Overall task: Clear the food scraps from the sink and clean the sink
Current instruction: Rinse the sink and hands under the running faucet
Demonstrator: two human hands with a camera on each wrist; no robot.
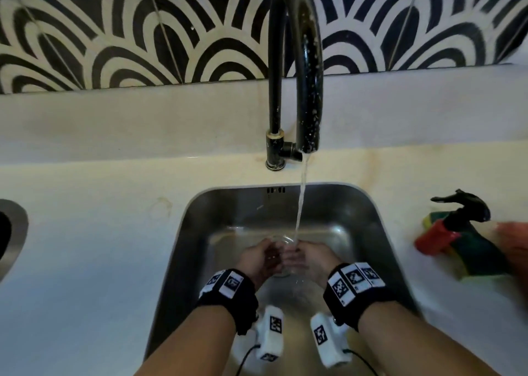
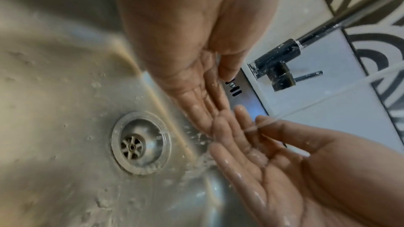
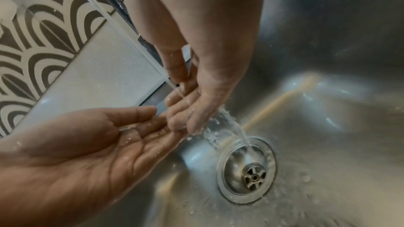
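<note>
The steel sink [image 1: 200,221] is wet, and no scraps show around its drain [image 2: 141,142] [image 3: 247,170]. Water [image 1: 300,204] runs from the black faucet [image 1: 298,61] onto both hands. My left hand [image 1: 261,257] [image 2: 203,110] and right hand [image 1: 307,258] [image 3: 194,106] sit low in the basin, palms facing each other, fingers straight and wet. Their fingertips overlap under the stream just above the drain. In the left wrist view the right hand [image 2: 262,161] comes in from the lower right. Neither hand holds anything.
A spray bottle [image 1: 445,230] with a black trigger lies on the white counter [image 1: 100,204] right of the sink, on a green and yellow sponge [image 1: 474,261]. A second round basin [image 1: 14,232] shows at the left edge. Patterned tiles [image 1: 143,41] back the counter.
</note>
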